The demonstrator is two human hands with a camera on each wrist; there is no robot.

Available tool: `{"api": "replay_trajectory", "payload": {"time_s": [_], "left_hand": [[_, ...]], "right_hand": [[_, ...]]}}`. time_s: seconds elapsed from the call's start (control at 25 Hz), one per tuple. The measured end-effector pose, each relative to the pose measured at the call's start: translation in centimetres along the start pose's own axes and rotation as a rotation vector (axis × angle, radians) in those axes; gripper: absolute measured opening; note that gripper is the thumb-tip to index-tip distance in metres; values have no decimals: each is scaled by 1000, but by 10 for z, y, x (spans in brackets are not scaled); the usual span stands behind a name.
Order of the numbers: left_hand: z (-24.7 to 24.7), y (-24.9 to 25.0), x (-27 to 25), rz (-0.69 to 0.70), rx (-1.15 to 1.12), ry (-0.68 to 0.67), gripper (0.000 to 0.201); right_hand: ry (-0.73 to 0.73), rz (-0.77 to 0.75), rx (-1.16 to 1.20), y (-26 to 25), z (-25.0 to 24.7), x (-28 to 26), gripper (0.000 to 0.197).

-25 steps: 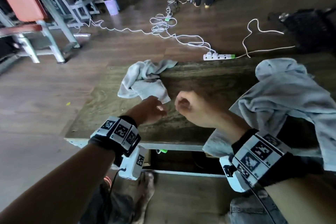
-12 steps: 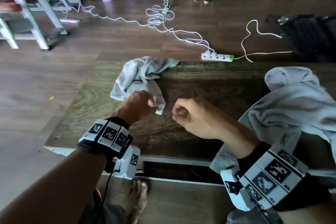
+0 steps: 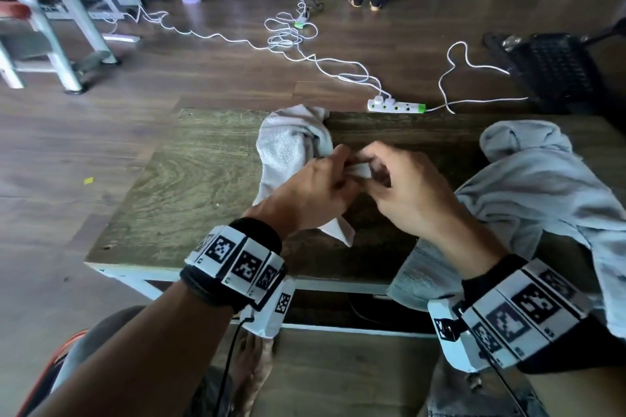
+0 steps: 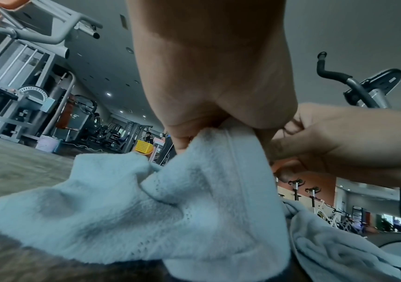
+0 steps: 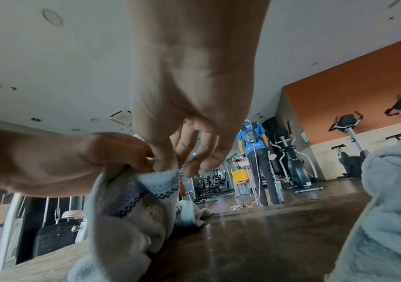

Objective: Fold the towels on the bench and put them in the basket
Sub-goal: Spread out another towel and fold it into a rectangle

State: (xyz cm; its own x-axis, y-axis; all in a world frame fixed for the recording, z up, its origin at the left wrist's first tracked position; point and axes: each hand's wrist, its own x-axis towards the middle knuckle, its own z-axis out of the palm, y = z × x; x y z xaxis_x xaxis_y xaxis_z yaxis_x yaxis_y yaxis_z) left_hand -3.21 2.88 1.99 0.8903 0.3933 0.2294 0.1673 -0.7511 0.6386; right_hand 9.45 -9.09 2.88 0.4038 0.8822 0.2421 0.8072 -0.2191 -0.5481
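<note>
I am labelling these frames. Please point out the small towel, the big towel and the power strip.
small towel point(image 3: 288, 145), head view, flat part left of hands.
big towel point(image 3: 535, 186), head view, middle folds.
power strip point(image 3: 396, 107), head view, white body.

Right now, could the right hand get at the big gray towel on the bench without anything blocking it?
Probably yes. The large gray towel lies right beside the right hand, nothing between them, but that hand first has to release its grip on the small towel.
</note>
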Motion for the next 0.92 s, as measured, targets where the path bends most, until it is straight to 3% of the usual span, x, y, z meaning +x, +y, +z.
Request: {"api": "replay_trajectory", "payload": {"time_s": [0.12, 0.36, 0.52, 0.64, 0.8, 0.92], "left_hand": [[-10, -10, -14, -64, 177, 58, 26], [-29, -24, -42, -401, 190, 246, 18], [-25, -10, -46, -395, 35, 320, 30], [-26, -3, -44, -367, -50, 298, 35], [-30, -7, -45, -335, 161, 212, 46], [-32, -14, -42, -421, 251, 193, 45]], "right_hand": [[94, 0, 2, -2, -5, -6, 5], [215, 66, -1, -4, -3, -17, 18], [201, 33, 74, -2, -7, -23, 21], [221, 73, 17, 2, -15, -22, 22], [454, 254, 12, 16, -35, -14, 26], [444, 318, 37, 20, -36, -12, 27]]}}
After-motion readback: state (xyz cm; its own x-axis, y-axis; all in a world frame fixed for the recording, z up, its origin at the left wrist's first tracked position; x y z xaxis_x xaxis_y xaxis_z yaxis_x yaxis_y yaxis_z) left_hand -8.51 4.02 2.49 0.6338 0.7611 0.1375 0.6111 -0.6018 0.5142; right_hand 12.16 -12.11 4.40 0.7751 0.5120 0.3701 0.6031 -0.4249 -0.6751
